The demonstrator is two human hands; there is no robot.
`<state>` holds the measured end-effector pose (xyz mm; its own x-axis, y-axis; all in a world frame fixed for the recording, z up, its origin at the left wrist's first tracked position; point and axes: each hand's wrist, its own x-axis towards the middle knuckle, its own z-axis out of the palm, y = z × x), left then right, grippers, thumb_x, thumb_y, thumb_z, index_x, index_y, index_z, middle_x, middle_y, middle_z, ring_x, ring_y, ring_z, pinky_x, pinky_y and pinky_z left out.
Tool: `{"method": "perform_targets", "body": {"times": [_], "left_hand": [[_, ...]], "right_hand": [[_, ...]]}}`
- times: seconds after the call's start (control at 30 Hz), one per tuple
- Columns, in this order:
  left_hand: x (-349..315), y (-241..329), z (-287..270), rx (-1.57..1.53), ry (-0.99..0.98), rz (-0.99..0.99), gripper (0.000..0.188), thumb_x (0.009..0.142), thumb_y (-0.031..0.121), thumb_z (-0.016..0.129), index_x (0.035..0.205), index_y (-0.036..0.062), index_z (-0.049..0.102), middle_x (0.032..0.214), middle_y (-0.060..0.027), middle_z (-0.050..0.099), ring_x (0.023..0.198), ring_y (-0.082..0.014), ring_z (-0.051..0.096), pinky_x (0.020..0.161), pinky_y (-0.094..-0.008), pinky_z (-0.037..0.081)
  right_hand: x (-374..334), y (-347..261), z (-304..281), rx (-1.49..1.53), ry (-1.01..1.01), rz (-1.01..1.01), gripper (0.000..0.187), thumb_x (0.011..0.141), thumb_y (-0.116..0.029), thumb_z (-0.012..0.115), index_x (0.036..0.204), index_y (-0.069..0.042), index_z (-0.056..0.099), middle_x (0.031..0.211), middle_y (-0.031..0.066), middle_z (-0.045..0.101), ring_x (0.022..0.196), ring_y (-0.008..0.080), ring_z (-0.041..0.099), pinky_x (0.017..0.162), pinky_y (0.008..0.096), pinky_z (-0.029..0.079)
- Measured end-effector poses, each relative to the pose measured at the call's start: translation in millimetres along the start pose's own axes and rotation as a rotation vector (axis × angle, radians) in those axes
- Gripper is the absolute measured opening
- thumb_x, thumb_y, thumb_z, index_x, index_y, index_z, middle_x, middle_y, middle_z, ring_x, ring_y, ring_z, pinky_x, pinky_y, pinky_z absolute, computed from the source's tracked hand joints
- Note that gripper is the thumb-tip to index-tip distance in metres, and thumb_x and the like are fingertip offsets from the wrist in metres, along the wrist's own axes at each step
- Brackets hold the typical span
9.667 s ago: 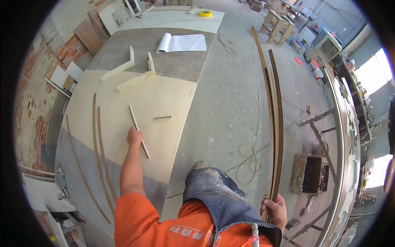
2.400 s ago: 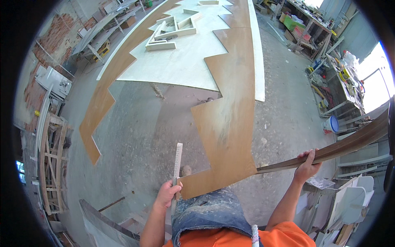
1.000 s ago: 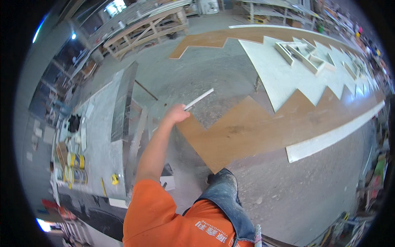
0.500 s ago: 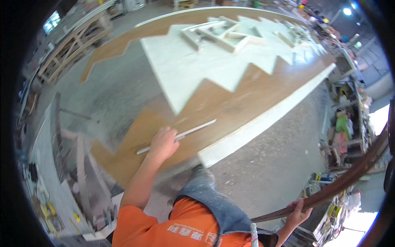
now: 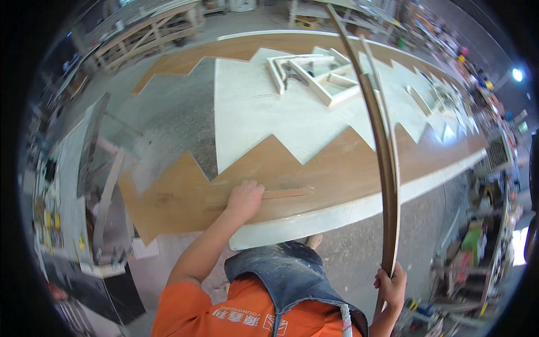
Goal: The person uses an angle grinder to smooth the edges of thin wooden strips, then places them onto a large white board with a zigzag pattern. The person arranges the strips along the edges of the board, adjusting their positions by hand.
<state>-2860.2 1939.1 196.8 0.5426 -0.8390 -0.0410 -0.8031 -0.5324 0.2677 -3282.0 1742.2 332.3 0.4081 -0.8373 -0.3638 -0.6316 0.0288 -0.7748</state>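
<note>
My left hand [image 5: 245, 199] is closed over a short thin wooden strip [image 5: 289, 193], low over a long brown board [image 5: 337, 171] with a zigzag edge. The strip's right end sticks out past my knuckles; its other end is hidden. In my right hand [image 5: 391, 286], at the lower right, are long thin brown strips [image 5: 387, 191], gripped near their lower end. They rise across the board and a white sheet [image 5: 247, 106] toward the top edge of the view. At least two strips lie side by side, slightly parted higher up.
On the white sheet lie pale wooden frames [image 5: 317, 84] and small pieces farther right. A second zigzag board [image 5: 224, 53] runs along the far side. Cluttered shelves [image 5: 480, 247] line the right, a wooden rack [image 5: 149, 33] stands far left, and planks [image 5: 109, 191] lean nearer left.
The long strips have swung from the lower right to upright across the board. My left hand and its short strip have shifted right in view, and the strip has turned more level.
</note>
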Motion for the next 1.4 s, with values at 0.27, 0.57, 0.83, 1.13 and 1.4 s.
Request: {"method": "perform_targets", "body": {"times": [0.27, 0.57, 0.83, 1.13, 1.4], "left_hand": [[25, 53, 40, -0.051, 0.109, -0.23, 0.01, 0.084, 0.01, 0.06, 0.088, 0.0064, 0.069, 0.098, -0.0154, 0.067, 0.098, -0.0366, 0.065, 0.08, -0.0504, 0.054], [32, 89, 44, 0.02, 0.11, -0.381, 0.013, 0.084, 0.011, 0.065, 0.095, 0.0078, 0.071, 0.105, -0.0137, 0.067, 0.107, -0.0346, 0.062, 0.088, -0.0496, 0.051], [36, 86, 30, -0.055, 0.107, -0.359, 0.01, 0.084, 0.011, 0.066, 0.093, 0.0073, 0.069, 0.105, -0.0139, 0.064, 0.106, -0.0354, 0.06, 0.088, -0.0493, 0.05], [50, 95, 36, -0.096, 0.071, -0.268, 0.011, 0.084, 0.013, 0.067, 0.094, 0.0087, 0.069, 0.104, -0.0117, 0.062, 0.105, -0.0336, 0.058, 0.09, -0.0471, 0.048], [81, 124, 26, -0.109, 0.07, -0.293, 0.02, 0.082, 0.014, 0.072, 0.101, 0.0095, 0.069, 0.103, -0.0103, 0.061, 0.106, -0.033, 0.057, 0.092, -0.0465, 0.048]], "right_hand": [[165, -13, -73, -0.323, -0.356, -0.223, 0.003, 0.088, 0.002, 0.057, 0.091, 0.001, 0.057, 0.065, 0.0054, 0.056, 0.049, 0.013, 0.056, 0.044, 0.0275, 0.045], [302, -48, -60, -0.552, -0.608, -0.453, 0.003, 0.088, 0.001, 0.056, 0.088, -0.001, 0.055, 0.066, 0.0068, 0.057, 0.048, 0.0146, 0.057, 0.043, 0.0286, 0.045], [384, -71, -23, -0.816, -0.615, -0.694, 0.016, 0.09, -0.017, 0.065, 0.096, -0.003, 0.064, 0.075, 0.0176, 0.068, 0.068, 0.0325, 0.068, 0.064, 0.0451, 0.052], [421, -104, -2, -0.917, -0.618, -0.792, 0.019, 0.088, -0.022, 0.067, 0.096, -0.005, 0.065, 0.085, 0.022, 0.068, 0.081, 0.044, 0.065, 0.071, 0.0509, 0.05], [492, -156, 20, -0.997, -0.685, -0.822, 0.023, 0.086, -0.024, 0.068, 0.094, -0.003, 0.065, 0.091, 0.0236, 0.068, 0.09, 0.0445, 0.064, 0.078, 0.0524, 0.05]]}}
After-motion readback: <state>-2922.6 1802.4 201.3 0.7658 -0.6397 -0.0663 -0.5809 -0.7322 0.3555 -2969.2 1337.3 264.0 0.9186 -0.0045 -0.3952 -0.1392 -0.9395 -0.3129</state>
